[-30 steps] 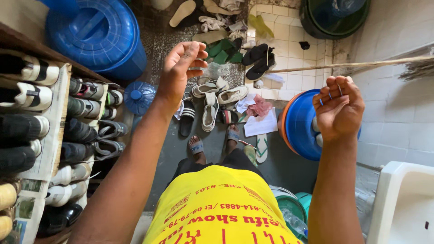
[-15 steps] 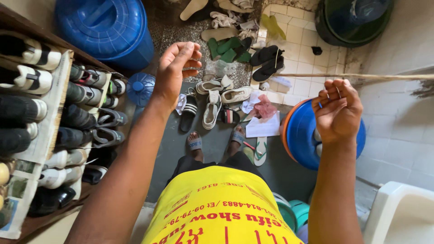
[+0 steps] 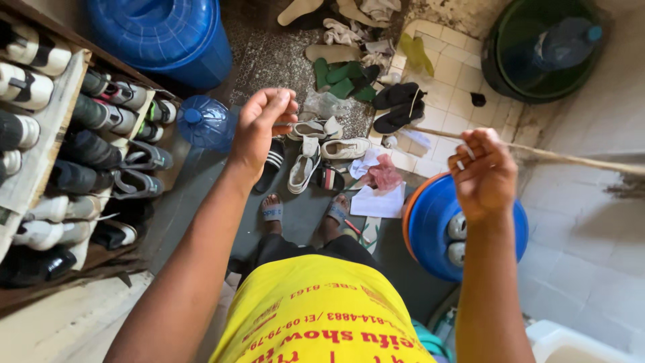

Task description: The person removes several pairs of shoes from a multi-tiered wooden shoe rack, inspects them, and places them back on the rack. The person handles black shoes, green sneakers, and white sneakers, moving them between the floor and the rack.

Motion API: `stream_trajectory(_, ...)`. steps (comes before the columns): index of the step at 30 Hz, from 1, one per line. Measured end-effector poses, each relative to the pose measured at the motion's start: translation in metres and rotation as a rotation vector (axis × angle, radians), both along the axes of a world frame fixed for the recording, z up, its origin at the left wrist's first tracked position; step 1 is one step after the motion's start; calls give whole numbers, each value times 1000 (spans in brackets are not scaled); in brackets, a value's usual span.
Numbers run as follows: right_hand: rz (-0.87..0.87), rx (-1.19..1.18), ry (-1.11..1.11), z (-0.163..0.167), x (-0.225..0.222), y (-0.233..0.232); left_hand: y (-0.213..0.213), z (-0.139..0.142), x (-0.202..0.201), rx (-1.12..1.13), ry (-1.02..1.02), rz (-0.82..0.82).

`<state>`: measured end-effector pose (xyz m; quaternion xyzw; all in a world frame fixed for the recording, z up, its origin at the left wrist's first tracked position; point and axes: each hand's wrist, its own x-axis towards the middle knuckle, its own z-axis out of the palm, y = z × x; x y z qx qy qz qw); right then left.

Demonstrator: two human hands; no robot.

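Hands raised over scattered shoes [image 3: 316,151]: left hand [image 3: 259,128] pinches closed, right hand [image 3: 485,176] curls shut, possibly stretching thin thread between them.

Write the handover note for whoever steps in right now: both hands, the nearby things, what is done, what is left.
Left hand: raised, fingers pinched together; anything held is too small to tell.
Right hand: raised, curled shut; contents unclear. It overlaps the long thin wooden stick in view; contact unclear.
Nearby: round blue plastic basin holding white shoes below the right hand; loose white sneakers on the floor under the left hand; wooden shoe rack filled with shoes at left.
Done: nothing visibly finished.
Left: neither hand is on a shoe.
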<state>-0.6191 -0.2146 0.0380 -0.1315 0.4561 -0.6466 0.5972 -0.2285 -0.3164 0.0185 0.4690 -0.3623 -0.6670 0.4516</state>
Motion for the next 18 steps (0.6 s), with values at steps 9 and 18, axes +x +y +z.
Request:
stream_trajectory(9, 205, 153, 58, -56, 47, -29, 45, -87, -15, 103, -54, 11)
stream_trajectory(18, 343, 316, 254, -207, 97, -65, 28, -228, -22, 140, -165, -9)
